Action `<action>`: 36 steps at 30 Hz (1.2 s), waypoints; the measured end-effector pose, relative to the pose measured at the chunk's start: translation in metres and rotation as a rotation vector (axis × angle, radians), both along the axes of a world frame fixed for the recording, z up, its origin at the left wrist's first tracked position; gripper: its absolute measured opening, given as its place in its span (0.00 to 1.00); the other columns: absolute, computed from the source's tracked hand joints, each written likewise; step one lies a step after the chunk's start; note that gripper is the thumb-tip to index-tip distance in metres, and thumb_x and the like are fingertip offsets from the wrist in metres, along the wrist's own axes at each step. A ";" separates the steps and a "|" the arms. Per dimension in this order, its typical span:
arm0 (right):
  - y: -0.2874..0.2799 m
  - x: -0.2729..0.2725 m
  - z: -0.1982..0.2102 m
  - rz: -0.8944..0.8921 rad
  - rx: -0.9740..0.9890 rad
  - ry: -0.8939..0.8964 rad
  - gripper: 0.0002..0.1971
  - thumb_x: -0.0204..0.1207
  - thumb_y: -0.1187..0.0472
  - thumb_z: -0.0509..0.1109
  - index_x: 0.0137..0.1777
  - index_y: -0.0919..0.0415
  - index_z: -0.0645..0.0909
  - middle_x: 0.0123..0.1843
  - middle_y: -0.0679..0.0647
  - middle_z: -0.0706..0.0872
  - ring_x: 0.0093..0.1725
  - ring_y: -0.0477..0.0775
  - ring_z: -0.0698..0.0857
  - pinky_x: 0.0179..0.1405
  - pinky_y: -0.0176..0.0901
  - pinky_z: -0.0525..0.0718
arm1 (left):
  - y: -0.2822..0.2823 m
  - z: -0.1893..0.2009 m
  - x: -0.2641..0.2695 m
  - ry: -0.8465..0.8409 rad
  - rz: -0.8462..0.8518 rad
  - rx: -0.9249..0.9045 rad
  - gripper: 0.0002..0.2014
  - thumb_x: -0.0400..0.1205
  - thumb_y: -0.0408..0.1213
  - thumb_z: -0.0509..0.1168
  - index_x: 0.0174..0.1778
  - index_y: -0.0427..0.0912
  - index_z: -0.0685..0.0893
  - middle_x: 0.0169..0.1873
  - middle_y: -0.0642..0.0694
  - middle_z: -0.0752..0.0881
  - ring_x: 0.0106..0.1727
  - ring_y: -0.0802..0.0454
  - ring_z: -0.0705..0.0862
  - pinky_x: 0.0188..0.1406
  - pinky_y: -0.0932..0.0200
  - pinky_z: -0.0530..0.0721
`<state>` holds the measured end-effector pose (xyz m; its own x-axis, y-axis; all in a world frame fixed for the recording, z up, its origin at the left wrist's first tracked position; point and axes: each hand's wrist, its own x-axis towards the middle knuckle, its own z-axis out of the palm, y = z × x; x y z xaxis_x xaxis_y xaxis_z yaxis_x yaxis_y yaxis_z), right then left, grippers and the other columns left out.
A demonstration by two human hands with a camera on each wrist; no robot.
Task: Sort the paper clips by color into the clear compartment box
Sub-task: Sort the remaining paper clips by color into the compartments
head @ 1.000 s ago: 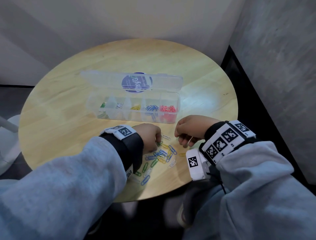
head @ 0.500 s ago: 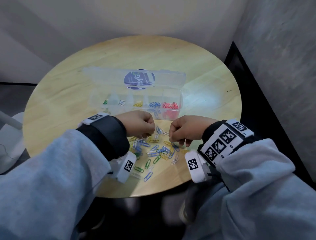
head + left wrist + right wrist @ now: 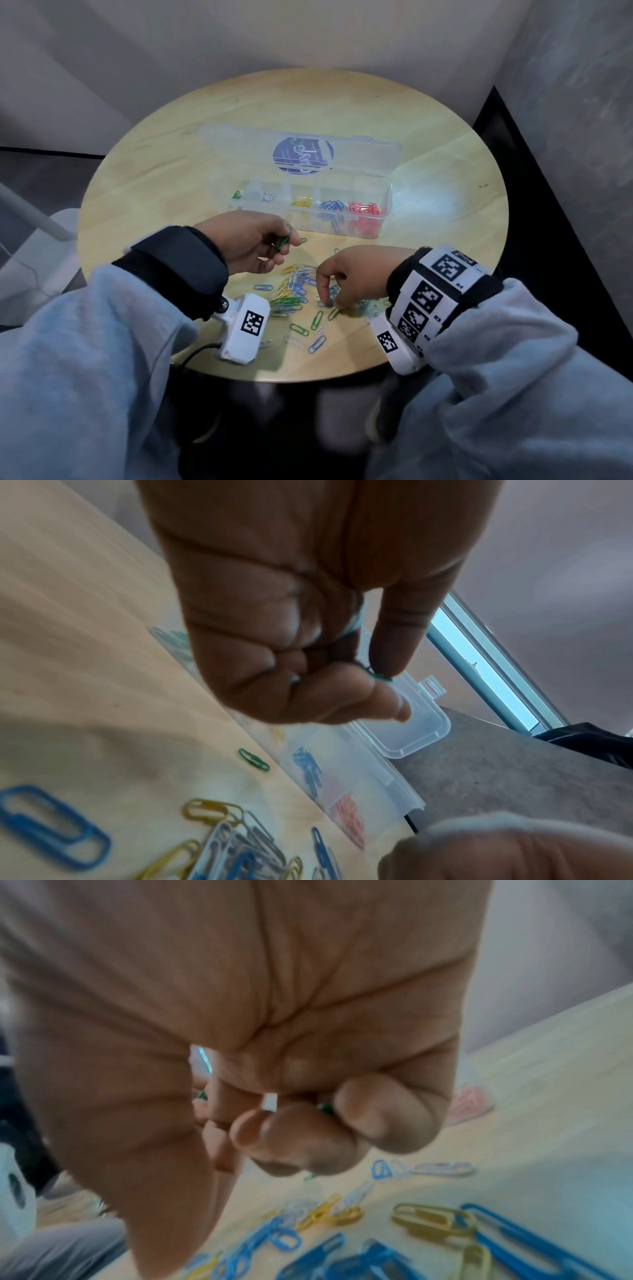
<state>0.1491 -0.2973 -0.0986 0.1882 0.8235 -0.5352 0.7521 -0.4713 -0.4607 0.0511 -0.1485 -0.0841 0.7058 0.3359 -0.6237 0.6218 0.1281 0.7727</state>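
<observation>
your left hand (image 3: 251,241) is now lifting clear of the loose pile (image 3: 301,294), fingers pinching green clips (image 3: 283,242) toward the compartment box (image 3: 310,209), while your right hand (image 3: 356,277) is pinching another green one.

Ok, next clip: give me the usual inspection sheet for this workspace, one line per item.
Surface: round wooden table, light grain.
Job's things: clear compartment box with its lid open, holding green, white, yellow, blue and red clips in separate compartments; mixed loose clips piled near the front edge.
Clutter: nothing seen.
Grippers: left hand pinches green clips above the table; right hand reaches down into the pile, with green showing between its curled fingers.
Cables: black cable from the left wrist camera.
Surroundings: pale walls, dark floor, white object at left.
</observation>
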 end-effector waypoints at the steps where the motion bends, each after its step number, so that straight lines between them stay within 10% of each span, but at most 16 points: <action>1: 0.001 -0.003 -0.003 0.008 -0.023 -0.017 0.11 0.68 0.67 0.70 0.44 0.49 0.82 0.26 0.46 0.74 0.27 0.47 0.74 0.30 0.38 0.73 | 0.001 0.000 -0.002 0.000 0.004 0.008 0.15 0.82 0.32 0.51 0.35 0.40 0.80 0.26 0.48 0.76 0.19 0.59 0.76 0.22 0.69 0.74; 36: 0.015 -0.021 -0.027 0.225 -0.030 -0.190 0.08 0.70 0.62 0.71 0.46 0.49 0.80 0.34 0.40 0.72 0.42 0.51 0.78 0.43 0.45 0.80 | 0.000 -0.008 -0.011 0.244 -0.310 0.441 0.05 0.80 0.35 0.64 0.37 0.44 0.79 0.27 0.49 0.70 0.25 0.53 0.65 0.24 0.63 0.63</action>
